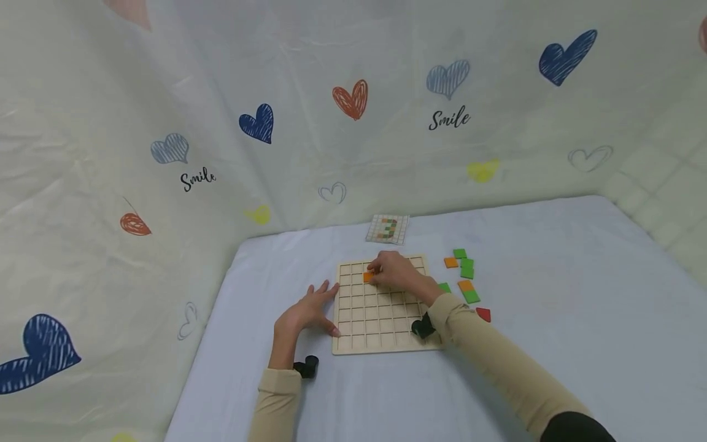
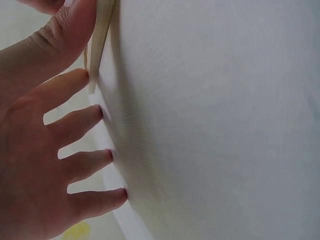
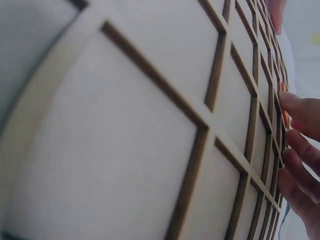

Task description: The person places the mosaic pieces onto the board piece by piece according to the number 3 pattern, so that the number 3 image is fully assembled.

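Note:
A square wooden grid board (image 1: 364, 319) lies on the white cloth in the head view. My right hand (image 1: 397, 270) reaches over its upper part, fingertips at an orange square tile (image 1: 367, 277) in the upper left of the grid. In the right wrist view the thumb of that hand (image 3: 302, 150) meets the orange tile (image 3: 284, 105) at the board's surface; the fingers partly hide it. My left hand (image 1: 306, 313) is spread at the board's left side. Its thumb and index finger touch the wooden edge (image 2: 102, 40), and the other fingertips rest on the cloth.
Right of the board lie loose green tiles (image 1: 467, 268), orange tiles (image 1: 451, 263) and a red piece (image 1: 483, 314). A pattern card (image 1: 381, 236) with a coloured grid lies behind the board. A heart-printed curtain (image 1: 298, 166) hangs behind the table.

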`<state>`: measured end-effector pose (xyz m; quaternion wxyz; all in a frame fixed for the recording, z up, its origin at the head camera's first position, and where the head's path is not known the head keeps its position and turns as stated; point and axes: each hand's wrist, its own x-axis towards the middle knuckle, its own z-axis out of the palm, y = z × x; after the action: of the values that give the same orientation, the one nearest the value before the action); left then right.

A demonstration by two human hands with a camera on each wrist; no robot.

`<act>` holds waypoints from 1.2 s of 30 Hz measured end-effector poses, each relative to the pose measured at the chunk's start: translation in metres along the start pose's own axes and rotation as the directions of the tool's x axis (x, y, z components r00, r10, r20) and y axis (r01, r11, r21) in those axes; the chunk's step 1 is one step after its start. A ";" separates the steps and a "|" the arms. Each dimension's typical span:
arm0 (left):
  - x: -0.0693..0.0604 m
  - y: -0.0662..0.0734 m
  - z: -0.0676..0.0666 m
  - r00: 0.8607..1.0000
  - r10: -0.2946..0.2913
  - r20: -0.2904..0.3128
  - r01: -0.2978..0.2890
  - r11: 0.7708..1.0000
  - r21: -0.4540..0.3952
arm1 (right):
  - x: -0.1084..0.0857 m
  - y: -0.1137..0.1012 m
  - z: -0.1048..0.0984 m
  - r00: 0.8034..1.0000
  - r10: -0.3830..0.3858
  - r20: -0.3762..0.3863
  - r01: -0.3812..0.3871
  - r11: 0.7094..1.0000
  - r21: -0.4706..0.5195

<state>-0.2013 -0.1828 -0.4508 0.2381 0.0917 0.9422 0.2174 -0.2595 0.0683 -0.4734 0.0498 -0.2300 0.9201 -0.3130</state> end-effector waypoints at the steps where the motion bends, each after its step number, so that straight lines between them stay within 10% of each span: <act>1: 0.000 0.000 0.000 1.000 -0.001 -0.001 0.001 1.000 0.002 | -0.001 0.000 -0.001 1.000 -0.008 0.001 0.008 1.000 0.011; 12: 0.006 0.012 -0.004 1.000 0.028 0.009 -0.028 0.999 0.026 | -0.023 0.023 -0.027 0.992 -0.106 -0.074 0.108 0.994 0.024; 36: -0.003 0.008 -0.002 1.000 -0.018 -0.009 0.018 1.000 0.013 | -0.068 0.054 -0.069 0.997 0.047 -0.061 -0.049 0.999 -0.025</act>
<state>-0.1988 -0.1773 -0.4448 0.2353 0.0841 0.9454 0.2092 -0.2363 0.1753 -0.4540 0.0265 -0.1990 0.9305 -0.3065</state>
